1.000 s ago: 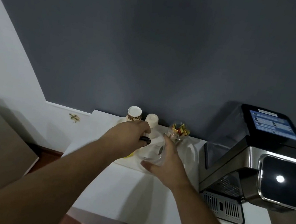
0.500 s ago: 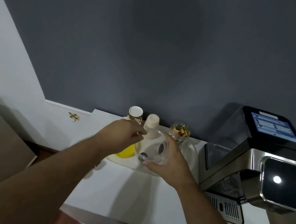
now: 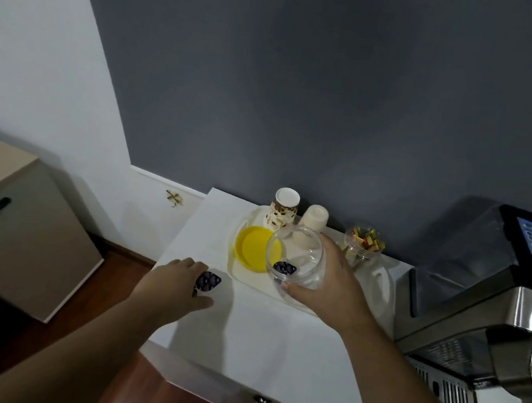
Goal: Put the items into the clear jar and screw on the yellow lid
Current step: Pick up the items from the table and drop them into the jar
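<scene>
While my right hand (image 3: 325, 279) still grips the tilted clear plastic jar (image 3: 297, 258) holding one dark patterned packet (image 3: 284, 267), my left hand (image 3: 177, 277) has dropped to the white worktop (image 3: 256, 324), fingers (image 3: 201, 302) closing on another small dark packet (image 3: 208, 280).

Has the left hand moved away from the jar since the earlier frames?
Yes. The left hand has left the clear jar and moved off the white tray, toward the counter's left edge, where it now rests on a dark packet.

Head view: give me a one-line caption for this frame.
Right hand tilts clear jar holding one dark packet; left hand reaches another packet near yellow lid.
</scene>
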Motion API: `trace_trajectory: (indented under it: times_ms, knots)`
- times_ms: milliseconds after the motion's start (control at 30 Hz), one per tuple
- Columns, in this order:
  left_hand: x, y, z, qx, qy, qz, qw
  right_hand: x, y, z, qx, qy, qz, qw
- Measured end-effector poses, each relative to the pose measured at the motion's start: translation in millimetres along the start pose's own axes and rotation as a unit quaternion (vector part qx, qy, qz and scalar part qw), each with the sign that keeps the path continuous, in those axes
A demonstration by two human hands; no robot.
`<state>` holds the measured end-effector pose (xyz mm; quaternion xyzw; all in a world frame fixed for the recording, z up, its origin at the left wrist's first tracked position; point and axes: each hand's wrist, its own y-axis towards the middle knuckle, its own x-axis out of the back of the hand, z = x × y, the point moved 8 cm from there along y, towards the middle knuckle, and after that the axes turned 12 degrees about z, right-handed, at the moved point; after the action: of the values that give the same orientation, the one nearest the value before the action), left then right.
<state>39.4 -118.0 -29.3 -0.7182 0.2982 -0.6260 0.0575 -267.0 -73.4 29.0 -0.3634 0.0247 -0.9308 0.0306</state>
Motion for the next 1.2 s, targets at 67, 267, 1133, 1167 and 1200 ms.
trace_trajectory:
  times_ms: [67,267,1133,1167,1200]
  knots:
    - [-3,5,-9,-0.004,0.025,-0.015,1.0,-2,-1,3,-0.002,-0.003,0.002,1.0]
    - [7,14,-18,-0.014,0.032,-0.064,0.997,-1,-5,7,-0.011,-0.011,0.004,1.0]
    - [118,17,-121,-0.19,-0.049,-0.09,0.976,5,-13,14,-0.019,-0.017,0.004,1.0]
    - [118,14,-107,-0.185,-0.079,-0.102,0.974,5,-12,13,-0.023,-0.02,0.003,1.0]
    - [115,11,-91,-0.178,-0.104,-0.11,0.972,5,-11,13,-0.026,-0.022,0.001,0.999]
